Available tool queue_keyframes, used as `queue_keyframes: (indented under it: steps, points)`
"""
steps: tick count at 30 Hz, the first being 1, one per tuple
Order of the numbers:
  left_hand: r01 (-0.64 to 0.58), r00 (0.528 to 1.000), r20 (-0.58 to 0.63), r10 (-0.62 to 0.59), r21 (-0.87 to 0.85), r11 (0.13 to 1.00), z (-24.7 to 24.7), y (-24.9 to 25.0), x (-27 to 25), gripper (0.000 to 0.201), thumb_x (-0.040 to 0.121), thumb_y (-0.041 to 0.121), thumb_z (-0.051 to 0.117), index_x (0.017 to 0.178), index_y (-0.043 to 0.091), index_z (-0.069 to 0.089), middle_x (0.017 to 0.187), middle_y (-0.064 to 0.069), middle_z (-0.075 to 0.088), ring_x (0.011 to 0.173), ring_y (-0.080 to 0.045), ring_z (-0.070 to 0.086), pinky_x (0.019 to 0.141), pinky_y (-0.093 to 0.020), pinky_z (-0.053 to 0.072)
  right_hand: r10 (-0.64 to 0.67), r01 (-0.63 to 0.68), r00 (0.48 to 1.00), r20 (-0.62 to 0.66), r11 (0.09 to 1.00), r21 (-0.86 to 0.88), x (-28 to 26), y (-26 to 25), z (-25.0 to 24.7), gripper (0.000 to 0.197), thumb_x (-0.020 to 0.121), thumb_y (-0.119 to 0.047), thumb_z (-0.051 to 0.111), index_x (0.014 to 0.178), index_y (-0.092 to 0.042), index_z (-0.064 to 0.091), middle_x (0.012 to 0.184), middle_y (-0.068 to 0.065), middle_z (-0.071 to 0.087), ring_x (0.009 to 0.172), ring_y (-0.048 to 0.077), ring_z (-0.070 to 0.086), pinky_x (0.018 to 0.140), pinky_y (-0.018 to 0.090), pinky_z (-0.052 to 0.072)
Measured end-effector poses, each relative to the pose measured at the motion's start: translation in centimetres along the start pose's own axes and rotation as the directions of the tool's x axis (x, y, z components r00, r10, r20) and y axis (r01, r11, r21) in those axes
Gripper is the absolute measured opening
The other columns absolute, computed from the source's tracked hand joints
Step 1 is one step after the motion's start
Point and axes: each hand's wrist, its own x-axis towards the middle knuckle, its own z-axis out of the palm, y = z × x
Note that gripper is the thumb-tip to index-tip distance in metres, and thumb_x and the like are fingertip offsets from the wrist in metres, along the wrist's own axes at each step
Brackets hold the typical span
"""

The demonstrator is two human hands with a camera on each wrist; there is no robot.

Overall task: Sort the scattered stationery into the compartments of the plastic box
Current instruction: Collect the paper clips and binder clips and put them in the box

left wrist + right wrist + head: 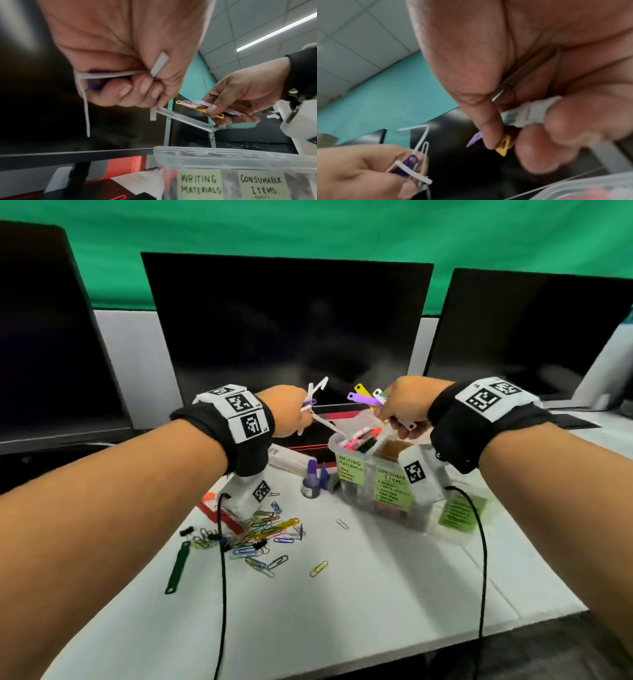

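My left hand (291, 414) (130, 86) grips a bundle of white bent plastic file fasteners (317, 393) (82, 94) (421, 136) with a purple piece among them, held above and left of the box. My right hand (404, 409) (513, 135) pinches a stack of flat fastener bars (363, 398) (199, 106), yellow, purple and white, over the box's back edge. The clear plastic box (424, 517) (240, 158) stands on the white table, with green labels reading "Writing Materials" (200, 184) and "Consumable Items" (260, 185); markers (363, 438) fill its left compartment.
Several coloured paper clips and binder clips (257, 534) lie scattered at the left of the table (376, 594), with a green fastener bar (178, 566), a purple ink bottle (311, 479) and a white pack (291, 460). Dark monitors (291, 330) stand behind. Cables hang from both wrists.
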Motion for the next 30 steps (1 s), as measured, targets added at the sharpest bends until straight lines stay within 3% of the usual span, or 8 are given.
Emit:
queue_keyframes:
  steps: [3, 7, 13, 16, 19, 24, 28, 30]
  points:
    - [-0.038, 0.999, 0.028, 0.038, 0.002, 0.999, -0.3, 3.1, 1.8, 0.021, 0.098, 0.026, 0.044, 0.091, 0.008, 0.052, 0.086, -0.007, 0.050, 0.076, -0.020, 0.047, 0.067, -0.029, 0.034, 0.089, -0.092, 0.995, -0.037, 0.990, -0.107, 0.0, 3.1, -2.0, 0.018, 0.095, -0.013, 0.051, 0.084, 0.000, 0.057, 0.063, 0.012, 0.053, 0.052, 0.023, 0.051, 0.052, 0.028, 0.044]
    - [-0.087, 0.996, 0.029, 0.088, -0.017, 0.996, -0.2, 6.9, 4.1, 0.032, 0.095, 0.025, 0.045, 0.065, 0.014, 0.041, 0.065, 0.000, 0.042, 0.054, -0.012, 0.038, 0.048, -0.024, 0.027, 0.189, -0.192, 0.981, -0.036, 0.947, -0.258, 0.6, 5.6, -2.7, 0.028, 0.094, -0.016, 0.055, 0.068, -0.004, 0.055, 0.064, 0.009, 0.056, 0.055, 0.020, 0.054, 0.055, 0.027, 0.046]
    - [-0.105, 0.992, 0.078, 0.102, 0.031, 0.994, -0.4, 9.7, 6.3, 0.037, 0.095, 0.022, 0.046, 0.060, 0.012, 0.040, 0.060, -0.001, 0.039, 0.053, -0.014, 0.040, 0.046, -0.022, 0.029, 0.238, -0.220, 0.971, -0.028, 0.840, -0.496, 3.9, 5.9, -3.6, 0.019, 0.089, -0.022, 0.062, 0.074, -0.011, 0.055, 0.091, 0.007, 0.061, 0.089, 0.027, 0.062, 0.086, 0.033, 0.051]
    - [-0.096, 0.992, 0.093, 0.089, 0.074, 0.993, -0.7, 10.0, 7.2, 0.024, 0.097, 0.022, 0.045, 0.083, 0.007, 0.057, 0.066, -0.002, 0.042, 0.076, -0.020, 0.048, 0.066, -0.030, 0.044, 0.292, -0.235, 0.956, -0.024, 0.719, -0.654, 13.6, 10.1, -3.9, 0.037, 0.060, -0.043, 0.075, 0.079, -0.013, 0.064, 0.078, -0.002, 0.069, 0.081, 0.029, 0.068, 0.081, 0.042, 0.056]
    - [-0.112, 0.989, 0.103, 0.103, 0.080, 0.990, -0.5, 9.7, 7.7, 0.031, 0.098, 0.021, 0.043, 0.114, 0.001, 0.061, 0.087, -0.007, 0.049, 0.084, -0.020, 0.046, 0.090, -0.032, 0.047, 0.327, -0.202, 0.943, 0.055, 0.698, -0.687, 21.8, 13.4, -1.9, 0.034, 0.043, -0.048, 0.075, 0.058, -0.021, 0.060, 0.073, -0.002, 0.065, 0.078, 0.029, 0.067, 0.079, 0.044, 0.055]
    - [-0.131, 0.988, 0.095, 0.123, 0.089, 0.987, 0.0, 9.4, 8.8, 0.031, 0.097, 0.021, 0.045, 0.115, 0.001, 0.060, 0.090, -0.007, 0.050, 0.083, -0.020, 0.048, 0.088, -0.032, 0.047, 0.258, -0.182, 0.965, 0.052, 0.797, -0.576, 14.8, 8.4, -1.9, 0.022, 0.047, -0.045, 0.082, 0.056, -0.029, 0.069, 0.079, 0.002, 0.073, 0.075, 0.028, 0.071, 0.076, 0.043, 0.057]
    - [-0.132, 0.985, 0.121, 0.120, 0.094, 0.987, 0.5, 10.2, 9.4, 0.017, 0.097, 0.020, 0.045, 0.099, 0.008, 0.058, 0.071, -0.004, 0.047, 0.081, -0.020, 0.048, 0.081, -0.031, 0.046, 0.181, -0.134, 0.980, 0.081, 0.905, -0.404, 6.6, 4.8, -3.3, 0.036, 0.080, -0.021, 0.074, 0.114, -0.012, 0.067, 0.118, 0.010, 0.066, 0.109, 0.028, 0.064, 0.098, 0.039, 0.050]
    - [-0.140, 0.983, 0.129, 0.129, 0.081, 0.987, 0.8, 10.8, 9.8, 0.018, 0.097, 0.020, 0.046, 0.098, 0.008, 0.059, 0.064, -0.001, 0.042, 0.080, -0.020, 0.049, 0.073, -0.026, 0.041, 0.156, -0.132, 0.987, 0.031, 0.912, -0.388, 5.4, 5.5, -3.9, 0.042, 0.088, -0.017, 0.065, 0.128, -0.005, 0.058, 0.126, 0.011, 0.062, 0.117, 0.027, 0.059, 0.101, 0.036, 0.047]
